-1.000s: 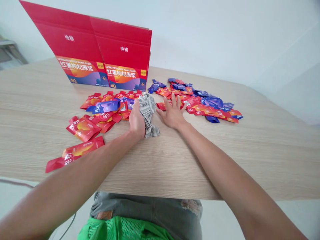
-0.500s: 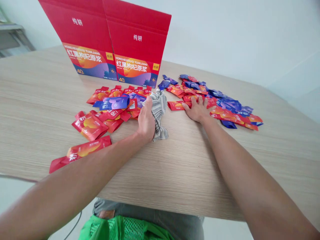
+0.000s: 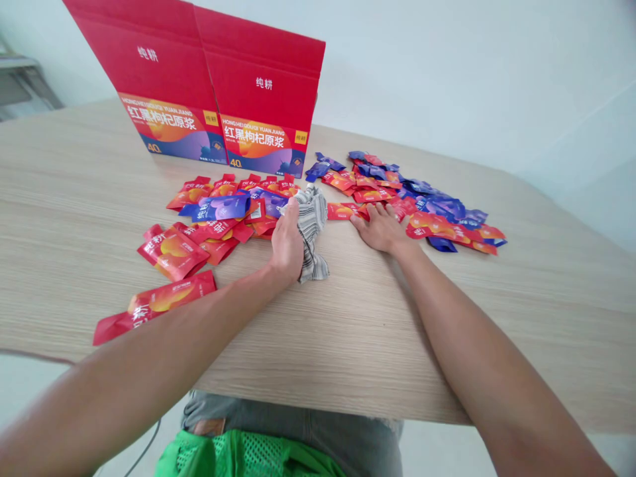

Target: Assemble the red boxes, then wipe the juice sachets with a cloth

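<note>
My left hand (image 3: 287, 246) is closed on a grey-and-white striped cloth (image 3: 314, 232), holding it on edge against the table beside the left group of pouches. My right hand (image 3: 381, 228) lies palm down with its fingers spread. Its fingertips rest on the near side of the right pile, by a red pouch (image 3: 340, 211) that points toward the cloth. Red and orange spouted pouches (image 3: 173, 252) lie left of my left hand, with a blue-purple pouch (image 3: 218, 208) on top of them. Whatever lies under my right palm is hidden.
Two red cartons (image 3: 263, 112) stand upright with raised flaps at the back left. The right pile mixes red pouches with blue pouches (image 3: 437, 205) and stretches rightward. A single red pouch (image 3: 163, 301) lies near my left forearm. The wooden table (image 3: 318, 351) meets a white wall behind.
The whole view has shifted slightly. My right hand has slid a little toward me and to the left over the pouches. My left hand still grips the cloth.
</note>
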`<state>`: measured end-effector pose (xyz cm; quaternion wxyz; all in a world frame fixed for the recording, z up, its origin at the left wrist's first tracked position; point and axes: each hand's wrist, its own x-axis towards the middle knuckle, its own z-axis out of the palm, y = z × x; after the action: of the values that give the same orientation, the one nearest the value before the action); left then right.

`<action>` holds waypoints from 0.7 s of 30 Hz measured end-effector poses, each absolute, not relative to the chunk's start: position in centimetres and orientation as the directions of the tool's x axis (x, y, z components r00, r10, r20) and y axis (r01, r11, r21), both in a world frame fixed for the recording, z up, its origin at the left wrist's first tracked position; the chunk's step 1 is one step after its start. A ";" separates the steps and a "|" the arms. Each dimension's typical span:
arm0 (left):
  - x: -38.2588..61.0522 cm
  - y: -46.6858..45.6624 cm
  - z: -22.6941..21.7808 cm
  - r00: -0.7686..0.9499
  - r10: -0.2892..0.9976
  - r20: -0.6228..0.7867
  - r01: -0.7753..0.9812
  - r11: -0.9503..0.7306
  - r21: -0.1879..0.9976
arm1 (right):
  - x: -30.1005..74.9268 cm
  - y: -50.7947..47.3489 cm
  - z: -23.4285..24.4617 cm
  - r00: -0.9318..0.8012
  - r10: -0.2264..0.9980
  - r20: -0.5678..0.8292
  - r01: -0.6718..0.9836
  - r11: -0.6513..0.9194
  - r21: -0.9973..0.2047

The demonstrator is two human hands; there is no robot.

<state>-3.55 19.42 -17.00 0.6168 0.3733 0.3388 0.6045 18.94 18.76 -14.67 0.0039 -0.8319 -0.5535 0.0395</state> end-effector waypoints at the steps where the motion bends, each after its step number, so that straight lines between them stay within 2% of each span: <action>1: -3.5 19.3 -16.8 0.035 0.999 0.018 -0.494 0.002 0.870 | 18.7 18.3 -14.6 0.368 0.928 -0.055 0.928 -0.370 -0.039; 8: -3.6 19.2 -16.4 -0.024 1.000 0.001 -0.518 -0.013 0.855 | 15.3 13.2 -12.1 0.231 0.969 -0.083 0.969 -0.222 0.106; 13: -3.2 19.4 -17.1 -0.001 1.000 -0.001 -0.596 0.000 0.803 | 12.8 11.0 -11.0 0.188 0.982 -0.001 0.963 -0.185 0.195; 17: -2.9 18.6 -16.5 0.028 0.999 -0.032 -0.623 0.042 0.781 | 13.2 10.9 -10.9 0.212 0.977 0.027 0.964 -0.214 0.160; 21: -2.9 18.1 -15.7 0.021 0.997 -0.074 -0.633 0.071 0.771 | 14.1 10.9 -10.2 0.274 0.959 0.066 0.960 -0.277 0.046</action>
<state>-2.93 18.10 -15.73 0.6567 0.2819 0.3226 0.6207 14.10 10.91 -10.20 0.0017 -0.7981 -0.6012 -0.0401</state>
